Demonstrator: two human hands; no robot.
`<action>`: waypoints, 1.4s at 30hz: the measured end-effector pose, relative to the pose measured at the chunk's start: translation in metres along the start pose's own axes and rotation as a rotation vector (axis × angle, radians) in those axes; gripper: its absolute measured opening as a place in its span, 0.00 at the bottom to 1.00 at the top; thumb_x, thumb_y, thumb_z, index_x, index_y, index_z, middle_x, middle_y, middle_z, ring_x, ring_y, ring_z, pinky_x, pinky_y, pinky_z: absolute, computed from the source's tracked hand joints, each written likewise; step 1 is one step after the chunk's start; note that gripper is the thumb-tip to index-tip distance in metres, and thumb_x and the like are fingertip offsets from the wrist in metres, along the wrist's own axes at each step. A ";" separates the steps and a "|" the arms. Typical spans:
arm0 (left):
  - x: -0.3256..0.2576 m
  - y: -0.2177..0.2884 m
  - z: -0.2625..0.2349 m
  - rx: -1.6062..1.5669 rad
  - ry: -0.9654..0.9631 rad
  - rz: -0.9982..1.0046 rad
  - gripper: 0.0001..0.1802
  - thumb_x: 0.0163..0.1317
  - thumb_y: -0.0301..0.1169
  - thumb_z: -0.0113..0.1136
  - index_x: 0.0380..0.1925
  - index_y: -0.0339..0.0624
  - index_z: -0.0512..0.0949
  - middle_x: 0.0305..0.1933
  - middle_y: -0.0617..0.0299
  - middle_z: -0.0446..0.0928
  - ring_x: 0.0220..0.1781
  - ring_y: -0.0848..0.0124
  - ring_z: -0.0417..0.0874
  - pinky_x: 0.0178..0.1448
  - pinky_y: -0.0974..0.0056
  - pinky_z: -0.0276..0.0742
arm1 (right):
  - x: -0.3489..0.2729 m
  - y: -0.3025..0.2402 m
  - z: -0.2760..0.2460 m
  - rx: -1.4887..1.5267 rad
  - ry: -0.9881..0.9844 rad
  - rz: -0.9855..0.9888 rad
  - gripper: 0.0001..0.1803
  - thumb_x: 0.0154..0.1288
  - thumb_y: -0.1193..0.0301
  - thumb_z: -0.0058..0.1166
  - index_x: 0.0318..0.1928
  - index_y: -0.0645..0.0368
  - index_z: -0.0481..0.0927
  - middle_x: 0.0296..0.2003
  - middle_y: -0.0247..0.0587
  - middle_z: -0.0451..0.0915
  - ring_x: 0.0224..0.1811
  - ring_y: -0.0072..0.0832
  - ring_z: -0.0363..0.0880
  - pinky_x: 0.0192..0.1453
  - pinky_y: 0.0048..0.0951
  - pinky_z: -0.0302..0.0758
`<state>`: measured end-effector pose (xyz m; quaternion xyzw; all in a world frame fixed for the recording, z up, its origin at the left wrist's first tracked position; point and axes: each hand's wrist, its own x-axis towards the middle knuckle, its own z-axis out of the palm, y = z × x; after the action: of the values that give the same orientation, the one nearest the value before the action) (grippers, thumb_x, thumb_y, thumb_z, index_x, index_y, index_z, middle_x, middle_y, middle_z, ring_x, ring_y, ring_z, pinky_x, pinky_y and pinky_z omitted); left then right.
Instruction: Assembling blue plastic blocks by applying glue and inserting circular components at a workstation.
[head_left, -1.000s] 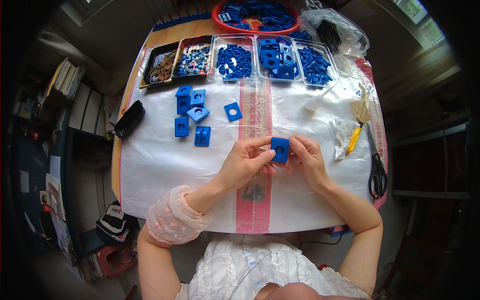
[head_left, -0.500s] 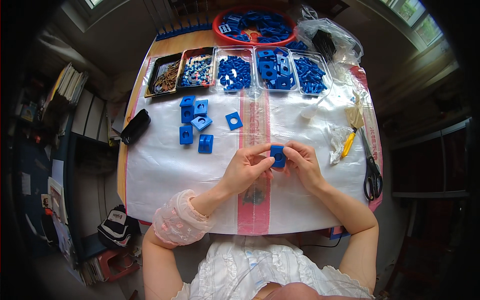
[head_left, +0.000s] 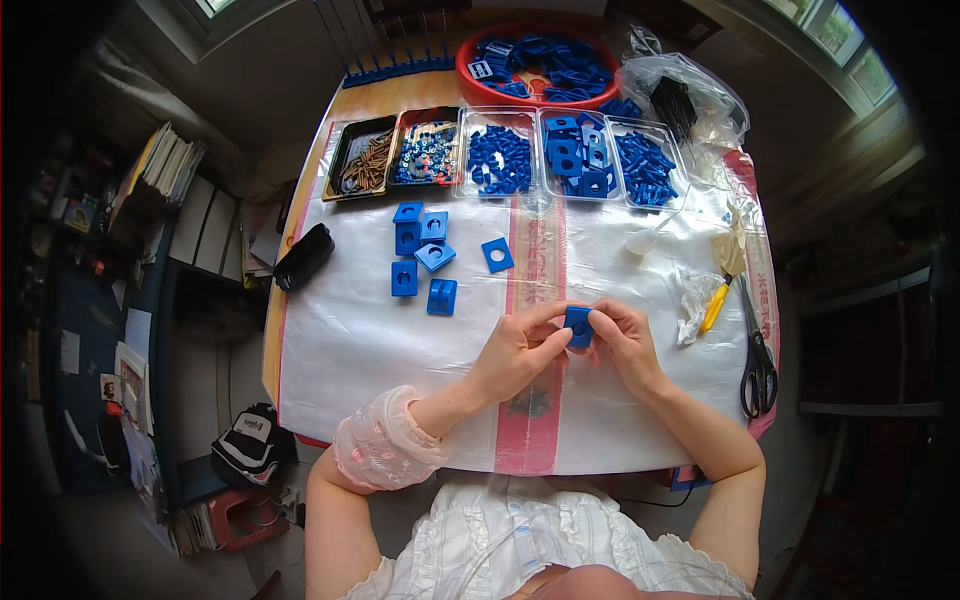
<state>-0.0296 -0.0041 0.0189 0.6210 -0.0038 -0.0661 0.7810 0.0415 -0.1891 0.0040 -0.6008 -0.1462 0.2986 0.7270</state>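
Note:
Both of my hands meet over the middle of the white plastic sheet (head_left: 360,340) and pinch one small blue square plastic part (head_left: 577,325) between them. My left hand (head_left: 515,350) holds its left and lower side with thumb and fingers. From the right, my right hand (head_left: 622,343) grips the same part, fingers curled over its edge. A cluster of several finished blue square parts (head_left: 422,258) lies on the sheet to the upper left of my hands, with a single one (head_left: 497,254) a little apart.
Along the far edge stand trays: brown screws (head_left: 362,160), mixed small washers (head_left: 427,152), and three clear trays of blue parts (head_left: 565,158). Behind them are a red bowl (head_left: 540,70) of blue parts and a plastic bag (head_left: 685,95). Scissors (head_left: 757,350) and a yellow-handled tool (head_left: 712,306) lie right; a black case (head_left: 303,257) left.
My hands have stayed over the same spot, turning the blue part slightly between the fingers. The view has tilted a little, so the table sits lower in the picture.

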 end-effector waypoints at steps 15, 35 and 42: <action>-0.017 0.072 -0.011 0.919 0.188 0.245 0.18 0.60 0.22 0.61 0.51 0.42 0.81 0.37 0.57 0.85 0.34 0.68 0.85 0.38 0.68 0.78 | 0.002 -0.003 -0.007 0.066 -0.078 0.035 0.20 0.80 0.60 0.40 0.47 0.65 0.79 0.30 0.41 0.81 0.25 0.19 0.76 0.28 0.19 0.72; -0.018 0.055 -0.177 0.990 0.688 -0.093 0.16 0.64 0.28 0.60 0.51 0.34 0.80 0.31 0.57 0.82 0.30 0.72 0.84 0.35 0.66 0.79 | 0.001 -0.002 -0.005 -0.005 -0.097 -0.021 0.16 0.79 0.65 0.44 0.44 0.65 0.81 0.28 0.36 0.81 0.26 0.15 0.76 0.27 0.17 0.71; -0.018 0.039 -0.189 1.174 0.679 0.043 0.17 0.66 0.30 0.60 0.51 0.31 0.80 0.34 0.53 0.83 0.28 0.70 0.82 0.36 0.64 0.78 | 0.001 -0.002 -0.005 0.003 -0.114 -0.012 0.16 0.79 0.66 0.44 0.44 0.65 0.81 0.28 0.36 0.82 0.27 0.15 0.76 0.27 0.16 0.71</action>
<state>-0.0269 0.1892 0.0151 0.9282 0.1941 0.1612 0.2735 0.0456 -0.1926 0.0043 -0.5809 -0.1906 0.3281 0.7201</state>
